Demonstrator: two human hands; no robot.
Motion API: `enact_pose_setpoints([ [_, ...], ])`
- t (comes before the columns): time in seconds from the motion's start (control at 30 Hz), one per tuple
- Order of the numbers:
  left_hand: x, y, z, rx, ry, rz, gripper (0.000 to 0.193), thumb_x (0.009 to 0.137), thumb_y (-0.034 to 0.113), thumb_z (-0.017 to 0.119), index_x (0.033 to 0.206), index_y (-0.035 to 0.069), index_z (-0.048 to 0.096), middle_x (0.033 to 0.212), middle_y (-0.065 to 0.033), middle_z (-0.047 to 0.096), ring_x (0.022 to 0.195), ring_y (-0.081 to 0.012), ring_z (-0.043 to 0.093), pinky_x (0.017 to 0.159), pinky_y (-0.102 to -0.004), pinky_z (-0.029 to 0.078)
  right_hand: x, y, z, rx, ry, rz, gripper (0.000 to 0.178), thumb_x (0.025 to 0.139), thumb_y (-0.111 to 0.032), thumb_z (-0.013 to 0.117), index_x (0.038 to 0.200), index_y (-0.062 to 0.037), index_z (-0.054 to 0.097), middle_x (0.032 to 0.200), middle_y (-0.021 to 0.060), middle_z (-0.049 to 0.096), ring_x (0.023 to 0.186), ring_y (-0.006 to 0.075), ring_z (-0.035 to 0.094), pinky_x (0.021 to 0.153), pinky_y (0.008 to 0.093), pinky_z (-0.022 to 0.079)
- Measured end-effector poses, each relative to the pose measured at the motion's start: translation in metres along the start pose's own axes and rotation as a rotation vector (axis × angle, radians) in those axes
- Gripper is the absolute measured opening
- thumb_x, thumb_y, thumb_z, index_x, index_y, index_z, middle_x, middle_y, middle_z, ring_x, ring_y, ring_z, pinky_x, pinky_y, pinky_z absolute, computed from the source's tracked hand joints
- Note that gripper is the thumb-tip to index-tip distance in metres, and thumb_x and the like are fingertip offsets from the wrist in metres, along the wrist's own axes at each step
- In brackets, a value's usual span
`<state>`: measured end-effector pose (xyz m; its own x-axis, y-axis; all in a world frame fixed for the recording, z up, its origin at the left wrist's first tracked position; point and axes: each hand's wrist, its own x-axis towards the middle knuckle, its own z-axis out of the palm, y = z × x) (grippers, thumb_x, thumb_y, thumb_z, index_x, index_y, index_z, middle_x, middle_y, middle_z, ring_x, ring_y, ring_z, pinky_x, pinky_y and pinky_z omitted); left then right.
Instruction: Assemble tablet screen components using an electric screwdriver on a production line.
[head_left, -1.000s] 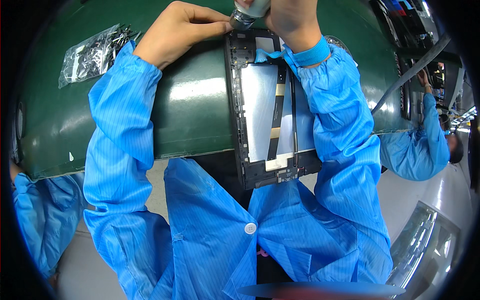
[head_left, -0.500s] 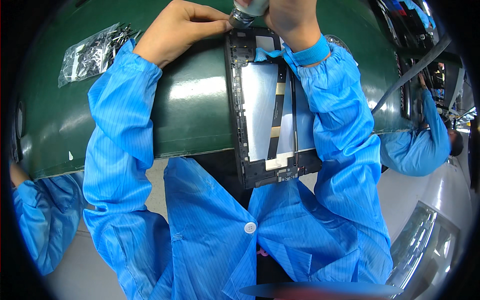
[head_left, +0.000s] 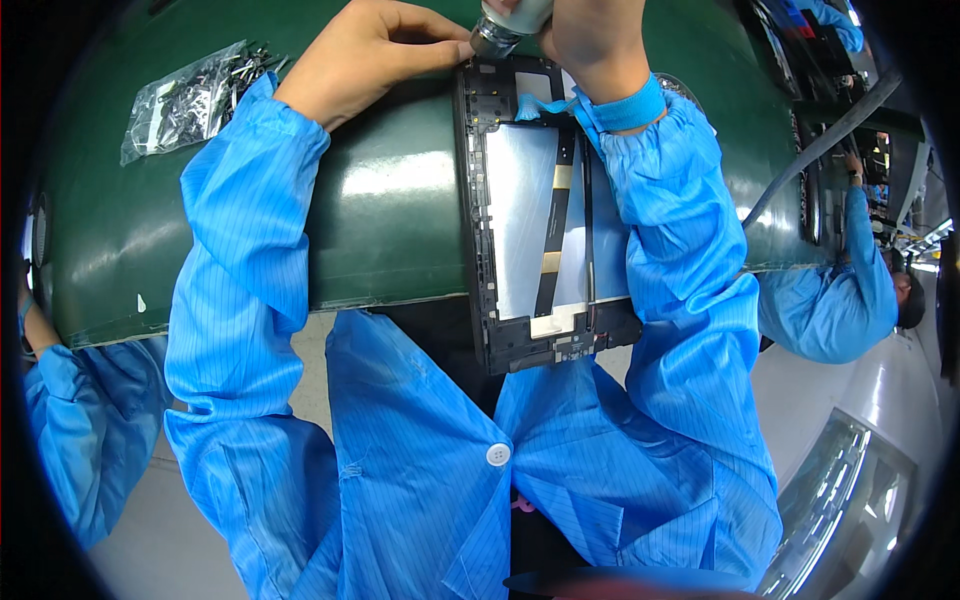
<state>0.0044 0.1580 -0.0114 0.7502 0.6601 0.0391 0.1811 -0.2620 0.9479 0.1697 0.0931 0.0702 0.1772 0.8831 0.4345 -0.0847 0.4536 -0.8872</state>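
An opened tablet (head_left: 518, 230), with a black frame, silver inner plate and dark ribbon strip, lies lengthwise before me, its near end jutting past the table edge. At its far end my right hand (head_left: 598, 45) grips what looks like an electric screwdriver (head_left: 510, 22), white-bodied with a metal nose. The upper part of this tool is cut off by the picture's edge. My left hand (head_left: 385, 50) is closed in a pinch, thumb and fingertips meeting beside the metal nose at the far left corner. Whatever those fingertips hold is too small to see. A blue wrist strap (head_left: 630, 108) circles my right wrist.
On the green table (head_left: 390, 240), a clear plastic bag (head_left: 180, 110) lies at the left, with small black parts in and beside it. A round dish (head_left: 676, 88) shows partly behind my right forearm. A grey cable (head_left: 820, 150) crosses at right. Co-workers' blue sleeves appear on both sides.
Both hands and the screwdriver sit slightly farther right and lower in the picture, still at the tablet's far left corner. At the left, the co-worker's forearm has shifted.
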Motion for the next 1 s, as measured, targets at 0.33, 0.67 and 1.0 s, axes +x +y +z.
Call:
enact_pose_setpoints([
  [0.33,0.002,-0.009,-0.005,0.014,-0.031,0.035,0.029,0.094,0.016,0.071,0.115,-0.004,0.072,0.104,-0.0101,0.074,0.096,-0.0155,0.068,0.093,-0.0286,0.052,-0.001,0.004,-0.001,-0.003,-0.068,-0.048,0.025,0.096,-0.017,0.061,0.091,0.0068,0.067,0.079,0.013,0.068,0.048,0.0134,0.056,0.043,0.026,0.045],
  [0.67,-0.004,0.022,0.0,-0.117,-0.013,-0.036,0.018,0.09,0.012,0.074,0.099,-0.003,0.077,0.085,-0.0059,0.074,0.077,-0.0096,0.062,0.073,-0.0262,0.051,-0.001,0.005,0.0,-0.03,-0.07,-0.049,0.026,0.097,-0.02,0.057,0.094,0.0055,0.064,0.085,0.0154,0.066,0.05,0.0137,0.054,0.045,0.0263,0.045],
  [1.0,-0.003,0.018,0.001,-0.129,-0.019,0.014,0.019,0.09,0.013,0.074,0.097,-0.005,0.076,0.082,-0.006,0.074,0.073,-0.0089,0.061,0.069,-0.0259,0.051,0.0,0.004,0.001,-0.072,-0.036,0.006,0.027,0.098,-0.02,0.057,0.093,0.0055,0.064,0.083,0.0143,0.065,0.05,0.0129,0.054,0.045,0.0255,0.044],
])
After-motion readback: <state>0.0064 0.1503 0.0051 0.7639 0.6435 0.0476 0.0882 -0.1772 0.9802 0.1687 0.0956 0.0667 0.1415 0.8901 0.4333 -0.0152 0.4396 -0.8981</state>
